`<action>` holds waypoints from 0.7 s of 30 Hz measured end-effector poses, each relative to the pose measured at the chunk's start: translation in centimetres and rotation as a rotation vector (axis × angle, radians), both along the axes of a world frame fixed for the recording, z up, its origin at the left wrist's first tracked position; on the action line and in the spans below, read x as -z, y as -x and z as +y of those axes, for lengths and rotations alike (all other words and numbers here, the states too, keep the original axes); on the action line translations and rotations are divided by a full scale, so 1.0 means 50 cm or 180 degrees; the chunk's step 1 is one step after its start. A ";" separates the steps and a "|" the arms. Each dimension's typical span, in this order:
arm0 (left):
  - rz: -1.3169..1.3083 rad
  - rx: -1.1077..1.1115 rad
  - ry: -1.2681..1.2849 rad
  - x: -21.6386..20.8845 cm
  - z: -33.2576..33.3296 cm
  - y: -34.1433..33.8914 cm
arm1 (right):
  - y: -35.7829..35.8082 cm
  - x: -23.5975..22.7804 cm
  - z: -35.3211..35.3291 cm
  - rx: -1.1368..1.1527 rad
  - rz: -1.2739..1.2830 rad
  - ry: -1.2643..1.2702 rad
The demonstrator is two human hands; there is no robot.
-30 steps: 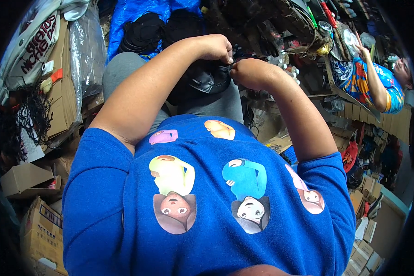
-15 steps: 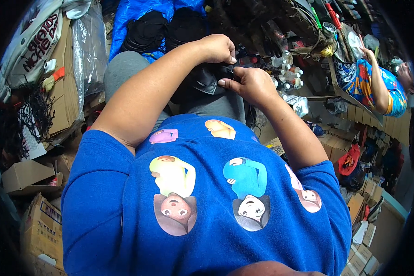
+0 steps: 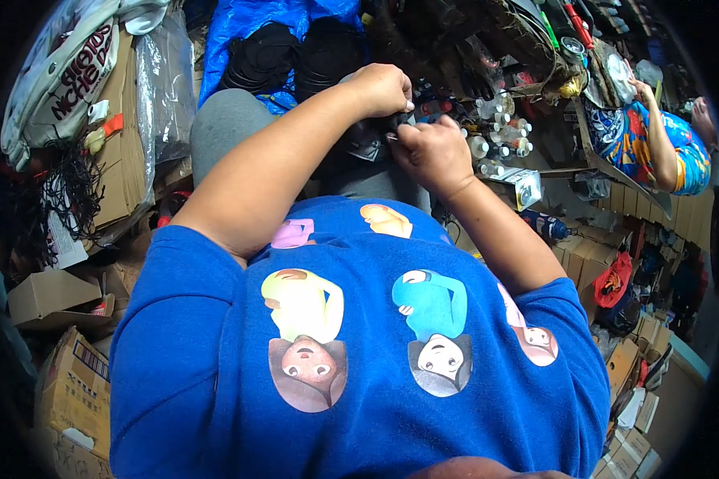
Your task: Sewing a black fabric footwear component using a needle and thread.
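A glossy black item [image 3: 365, 149] rests over my lap; its exact kind is hard to make out, as my hands cover part of it. My left hand [image 3: 382, 89] is bent over its far side, fingers curled and pinching at its dark edge. Close by on the right, my right hand [image 3: 435, 153] is closed, with thumb and forefinger pressed together at the item's right side. The two hands nearly meet there. Beyond my knees lie stacks of flat, rounded black pieces [image 3: 261, 57] on a blue plastic sheet [image 3: 218, 48].
Several small white-capped bottles [image 3: 501, 136] stand to the right. Flattened cardboard [image 3: 120, 160] and clear plastic wrap [image 3: 164, 88] lie at the left, beside tangled black cords [image 3: 72, 195]. An open carton [image 3: 52, 299] sits lower left. Another person [image 3: 655, 148] in a colourful shirt works at the far right.
My right hand has curled more tightly and moved slightly up and left, its thumb drawn in from the item's front. My left hand has shifted only slightly.
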State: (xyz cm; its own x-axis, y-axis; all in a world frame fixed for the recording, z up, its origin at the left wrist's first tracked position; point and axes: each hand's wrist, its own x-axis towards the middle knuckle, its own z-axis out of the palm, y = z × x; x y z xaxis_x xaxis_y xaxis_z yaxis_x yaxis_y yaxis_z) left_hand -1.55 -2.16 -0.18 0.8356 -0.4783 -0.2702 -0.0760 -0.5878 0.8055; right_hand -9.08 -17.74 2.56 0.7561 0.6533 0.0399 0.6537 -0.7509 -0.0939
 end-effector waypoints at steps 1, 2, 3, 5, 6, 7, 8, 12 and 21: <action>-0.0157 -0.0139 -0.0164 -0.003 -0.002 -0.002 | -0.006 -0.004 0.003 0.0012 -0.0020 -0.0016; -0.0111 0.0048 -0.0015 0.001 0.007 -0.005 | -0.013 -0.011 0.006 0.0105 0.0144 0.0019; -0.0064 0.0237 0.0131 0.009 0.021 -0.009 | -0.018 -0.021 0.008 0.0198 0.0307 0.0051; 0.0248 0.0413 0.0376 0.022 0.040 -0.009 | -0.025 -0.072 0.005 0.0501 0.1158 0.0113; 0.0196 0.0180 0.0804 0.020 0.050 0.000 | -0.028 -0.091 -0.016 0.0796 0.1780 0.0035; 0.0152 -0.0071 0.1230 0.021 0.067 0.015 | -0.028 -0.103 -0.041 0.1065 0.2417 -0.0045; -0.0810 -0.0317 0.1042 0.003 0.088 0.025 | -0.026 -0.103 -0.079 0.1240 0.2583 -0.0139; -0.2388 -0.1182 0.0437 -0.083 0.151 0.113 | -0.035 -0.138 -0.194 0.2022 0.3189 0.0153; -0.2084 0.0249 -0.0782 -0.057 0.102 0.220 | -0.240 -0.277 -0.241 0.1327 0.1537 -0.2488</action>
State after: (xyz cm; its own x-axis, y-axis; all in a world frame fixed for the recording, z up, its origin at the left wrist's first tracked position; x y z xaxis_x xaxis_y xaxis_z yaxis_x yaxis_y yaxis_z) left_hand -12.54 2.92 2.68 0.8290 -0.5332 0.1686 -0.5494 -0.7199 0.4243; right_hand 2.91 -29.77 16.40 0.9666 0.2547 -0.0270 0.1149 -0.5255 -0.8430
